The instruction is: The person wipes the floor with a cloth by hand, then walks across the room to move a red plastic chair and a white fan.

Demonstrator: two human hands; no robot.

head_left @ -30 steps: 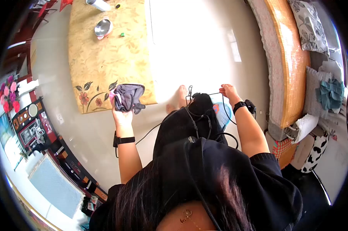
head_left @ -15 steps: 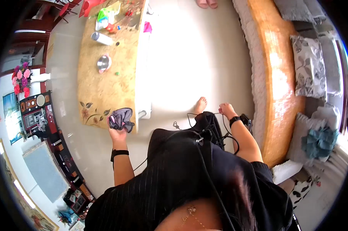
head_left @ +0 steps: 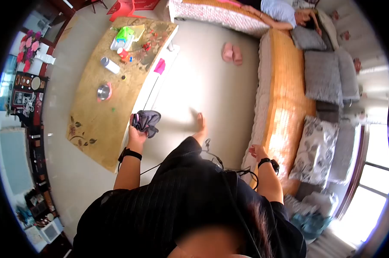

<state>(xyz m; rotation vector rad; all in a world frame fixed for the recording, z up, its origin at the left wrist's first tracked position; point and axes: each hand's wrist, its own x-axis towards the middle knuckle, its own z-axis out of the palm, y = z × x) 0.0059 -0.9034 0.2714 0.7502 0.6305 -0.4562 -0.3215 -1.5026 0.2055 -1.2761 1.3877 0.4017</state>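
Observation:
My left hand [head_left: 136,136] is closed around a crumpled dark grey cloth [head_left: 149,122] with a bit of pink at its edge. The bunched cloth hangs just off the near right side of the wooden table [head_left: 100,144]. Beside the mat-covered sofa [head_left: 284,107], my right hand [head_left: 258,152] is held out with its fingers loosely apart and nothing visible in them. Black cables [head_left: 246,173] run across the front of my body, near my right forearm. Both wrists wear black bands.
A metal bowl with pink handles [head_left: 103,91], a white bottle [head_left: 110,65] and a red container [head_left: 122,53] stand on the table. Pink slippers [head_left: 232,53] lie on the floor. Another person [head_left: 278,13] lies on the far sofa. Cushions [head_left: 317,148] line the right side.
My view has swung, bringing the far sofa and the lying person into sight. The cloth in my left hand has shifted from over the tabletop to beyond its edge. My right hand's fingers have loosened.

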